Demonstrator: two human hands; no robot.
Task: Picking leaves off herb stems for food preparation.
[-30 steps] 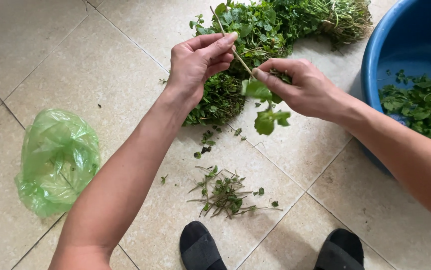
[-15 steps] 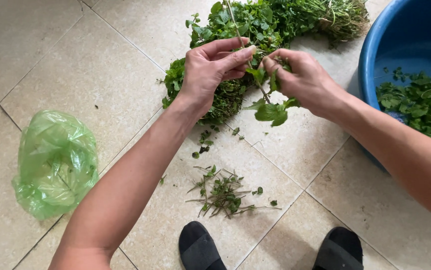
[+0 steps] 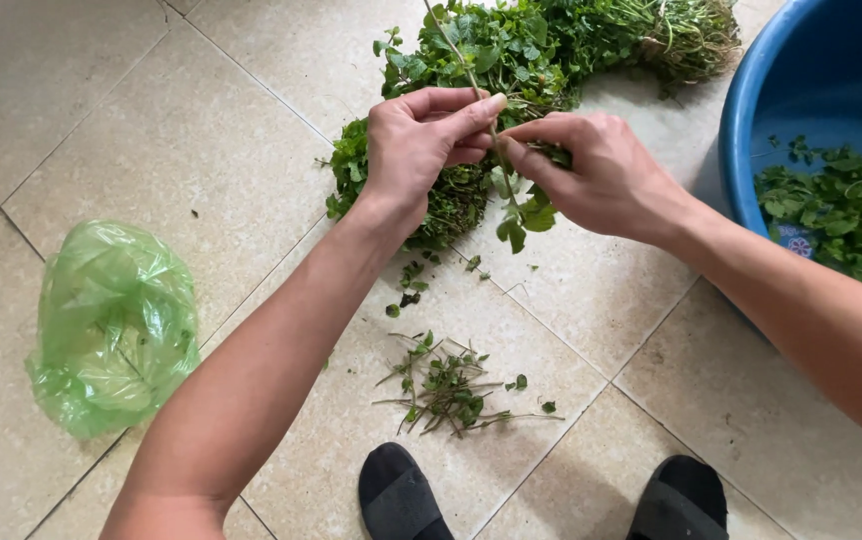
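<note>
A thin, pale green herb stem (image 3: 466, 75) with a few soft round leaves at its lower end was held above the floor (image 3: 151, 130), which was made of smooth beige tiles with dark joints. The stem was pinched by the left hand (image 3: 421, 140) between thumb and forefinger, and lower down it was gripped by the fingertips of the right hand (image 3: 591, 170); the two hands were close together, almost touching. Under and behind them a large loose pile of leafy herbs (image 3: 551, 50) with stringy roots was spread on the tiles. A crumpled, translucent green plastic bag (image 3: 111, 325) was seen well apart on the left. A small heap of discarded stalks (image 3: 446, 385) was lying near two dark slippers (image 3: 401, 495). On the right, a round blue plastic basin (image 3: 751, 90) with picked leaves inside was placed. Both forearms were stretched forward, with the wrists slightly bent.
</note>
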